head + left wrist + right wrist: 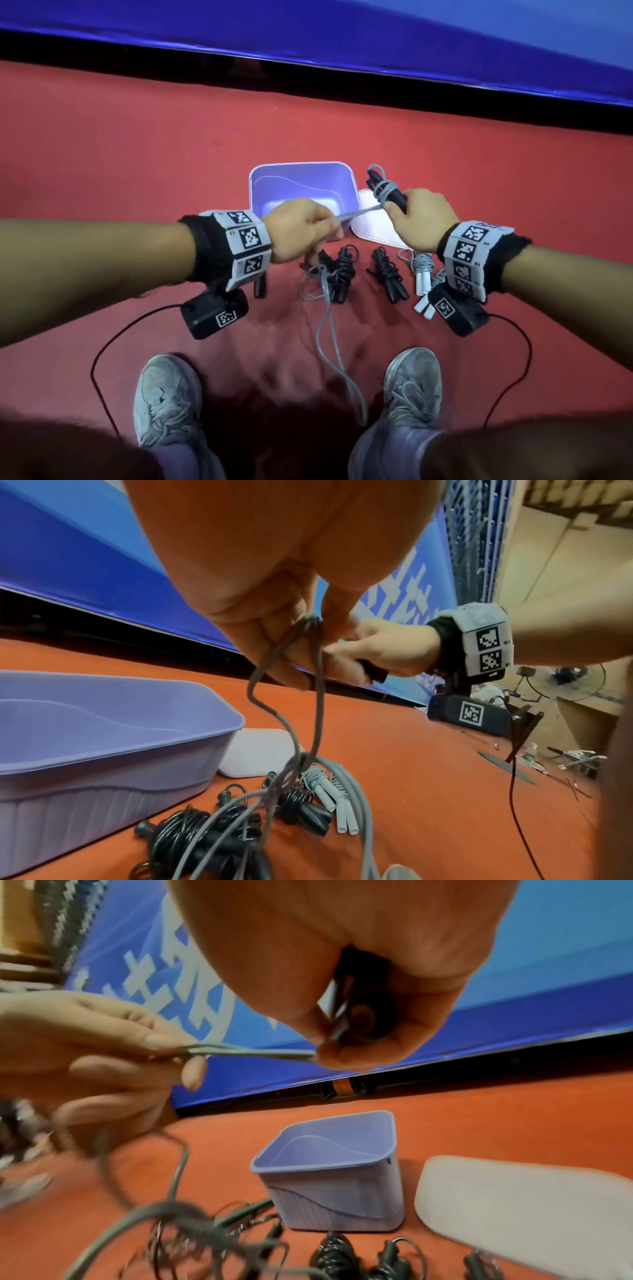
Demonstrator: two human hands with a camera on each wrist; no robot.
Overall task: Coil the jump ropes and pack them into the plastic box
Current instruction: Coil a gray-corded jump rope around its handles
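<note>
the right hand [419, 219] is curled round the black handles of a grey cord jump rope [383, 190], their long axis pointing away and leftward above the white lid [373, 230]. the left hand [301, 228] pinches its cord taut. the empty lilac plastic box [301, 171] sits just behind.

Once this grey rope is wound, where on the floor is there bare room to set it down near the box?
Bare red floor lies left of the purple box and beyond it toward the blue barrier. The strip in front of the box is crowded: black rope bundles, a grey-and-white bundle and the loose grey rope. The lid takes the box's right side.
</note>
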